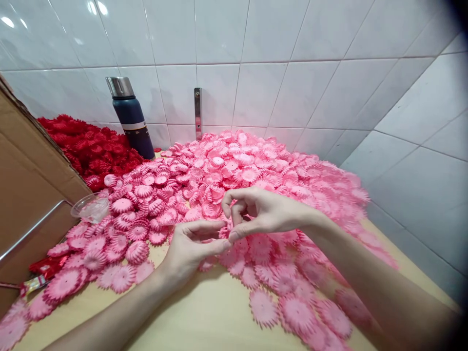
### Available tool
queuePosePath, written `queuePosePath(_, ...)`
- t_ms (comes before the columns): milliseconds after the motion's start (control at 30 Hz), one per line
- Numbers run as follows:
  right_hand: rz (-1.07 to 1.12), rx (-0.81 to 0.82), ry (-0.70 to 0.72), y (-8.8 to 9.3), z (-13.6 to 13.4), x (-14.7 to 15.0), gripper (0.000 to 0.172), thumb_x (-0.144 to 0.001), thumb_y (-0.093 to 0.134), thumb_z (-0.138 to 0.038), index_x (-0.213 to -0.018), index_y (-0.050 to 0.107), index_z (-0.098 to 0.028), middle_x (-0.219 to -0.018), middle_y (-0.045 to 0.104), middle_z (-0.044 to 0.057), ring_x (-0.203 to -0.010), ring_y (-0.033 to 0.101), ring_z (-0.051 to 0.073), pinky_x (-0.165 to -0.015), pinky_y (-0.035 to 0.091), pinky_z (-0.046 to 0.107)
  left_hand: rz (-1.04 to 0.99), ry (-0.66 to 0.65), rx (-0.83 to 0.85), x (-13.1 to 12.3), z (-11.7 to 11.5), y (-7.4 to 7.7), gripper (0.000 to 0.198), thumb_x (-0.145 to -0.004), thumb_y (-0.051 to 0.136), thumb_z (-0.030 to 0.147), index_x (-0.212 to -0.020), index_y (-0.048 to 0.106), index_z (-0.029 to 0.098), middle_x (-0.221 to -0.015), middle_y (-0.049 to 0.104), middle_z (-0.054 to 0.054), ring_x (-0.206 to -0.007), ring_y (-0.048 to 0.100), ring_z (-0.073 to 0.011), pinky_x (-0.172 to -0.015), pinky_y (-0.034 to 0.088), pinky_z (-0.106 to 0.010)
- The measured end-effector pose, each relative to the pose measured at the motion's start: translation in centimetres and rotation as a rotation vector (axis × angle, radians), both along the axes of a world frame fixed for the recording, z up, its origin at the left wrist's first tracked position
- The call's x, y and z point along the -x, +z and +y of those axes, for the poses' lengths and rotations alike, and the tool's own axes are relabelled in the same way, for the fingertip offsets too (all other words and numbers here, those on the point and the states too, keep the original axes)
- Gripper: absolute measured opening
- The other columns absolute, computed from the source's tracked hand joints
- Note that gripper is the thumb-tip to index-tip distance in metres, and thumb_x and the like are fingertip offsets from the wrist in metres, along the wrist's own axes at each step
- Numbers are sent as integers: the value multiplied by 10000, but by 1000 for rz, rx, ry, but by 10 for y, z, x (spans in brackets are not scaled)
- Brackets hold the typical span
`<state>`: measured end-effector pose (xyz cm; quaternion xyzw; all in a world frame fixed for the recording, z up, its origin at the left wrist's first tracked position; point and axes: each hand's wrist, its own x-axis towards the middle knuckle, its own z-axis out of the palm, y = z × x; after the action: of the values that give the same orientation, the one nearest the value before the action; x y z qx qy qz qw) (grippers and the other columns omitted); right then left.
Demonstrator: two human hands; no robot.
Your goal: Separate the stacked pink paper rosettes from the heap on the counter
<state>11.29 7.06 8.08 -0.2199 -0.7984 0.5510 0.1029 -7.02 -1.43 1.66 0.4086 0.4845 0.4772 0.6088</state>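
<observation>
My left hand [192, 243] and my right hand [256, 212] meet over the front of a large heap of pink fabric flower pieces [234, 168]. Between their fingertips is a small pink flower piece [227, 227], mostly hidden by the fingers. The left thumb and fingers pinch it from the left, while the right thumb and curled fingers close on it from the right. Flat, round pieces with toothed edges, such as one pink flower petal layer [263, 307], lie below the right forearm. Thicker, stacked-looking ones gather left of my hands.
A dark blue bottle [133, 119] with a steel cap stands at the back left, beside a red flower heap [95, 146]. A cardboard box [36, 161] borders the left side. Near it are a clear plastic cup [91, 207] and small wrappers [34, 285]. Tiled walls [270, 92] enclose the table [208, 317].
</observation>
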Motion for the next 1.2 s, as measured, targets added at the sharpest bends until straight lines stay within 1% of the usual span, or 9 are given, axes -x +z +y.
queuePosePath(67, 16, 7, 4, 1, 1, -3, 267, -751, 722, -190, -877, 487, -183, -642, 567, -58, -571, 503, 74, -504, 389, 191, 15, -11, -9, 0, -1, -1, 370, -605, 844, 250, -947, 748, 147, -722, 740, -56, -448, 575, -85, -385, 440, -166)
queuePosePath(200, 10, -22, 19, 5, -2, -1, 248, -718, 660, -76, -799, 451, -183, -634, 523, -68, -572, 481, 66, -507, 386, 185, 71, -43, -69, 1, -2, 1, 227, -706, 773, 301, -859, 762, 133, -654, 729, -63, -476, 621, -107, -391, 423, -150)
queuePosePath(300, -2, -75, -15, 7, -6, 2, 236, -687, 620, -47, -766, 446, -184, -658, 502, -62, -594, 474, 70, -515, 388, 190, 115, -65, -98, 3, -3, 1, 262, -763, 720, 332, -947, 754, 148, -694, 744, -76, -527, 662, -140, -370, 402, -145)
queuePosePath(367, -22, -126, -12, 10, -6, 2, 223, -679, 629, -68, -744, 450, -184, -656, 480, -62, -582, 449, 67, -494, 366, 190, 148, -68, -118, 4, -4, 1, 292, -776, 708, 338, -998, 745, 151, -706, 752, -83, -549, 678, -157, -381, 430, -158)
queuePosePath(500, -55, -166, 19, 17, -3, -6, 248, -667, 609, -47, -690, 408, -191, -596, 416, -81, -529, 385, 53, -453, 309, 187, 204, -49, -194, 1, -7, 4, 246, -759, 727, 325, -919, 768, 142, -693, 758, -84, -545, 691, -172, -438, 517, -196)
queuePosePath(633, -6, -148, 19, 23, -1, -11, 292, -672, 606, -41, -671, 362, -201, -563, 365, -92, -509, 352, 51, -441, 295, 190, 116, 12, -200, -4, -10, 9, 209, -727, 759, 291, -894, 778, 167, -712, 767, -72, -598, 727, -206, -484, 572, -219)
queuePosePath(867, 51, -223, -5, 26, -9, -6, 301, -647, 610, -22, -641, 364, -195, -577, 360, -83, -515, 338, 47, -434, 282, 193, -109, 92, -127, -4, -4, 11, 138, -689, 789, 205, -822, 786, 171, -731, 771, -39, -606, 732, -194, -593, 634, -267)
queuePosePath(1067, 186, -52, -34, 13, 7, -6, 335, -665, 624, -13, -642, 345, -197, -561, 427, -89, -487, 409, 32, -446, 350, 184, -182, 100, -141, -4, -2, 12, 83, -719, 765, 174, -799, 785, 169, -753, 771, -29, -659, 728, -162, -671, 648, -279)
queuePosePath(1200, 184, -7, -71, 9, 13, -4, 330, -655, 628, -4, -643, 359, -195, -559, 453, -88, -484, 430, 32, -440, 341, 188, -219, 133, -138, -4, -1, 13, 81, -720, 763, 169, -797, 781, 153, -785, 768, -40, -691, 728, -159, -702, 642, -277)
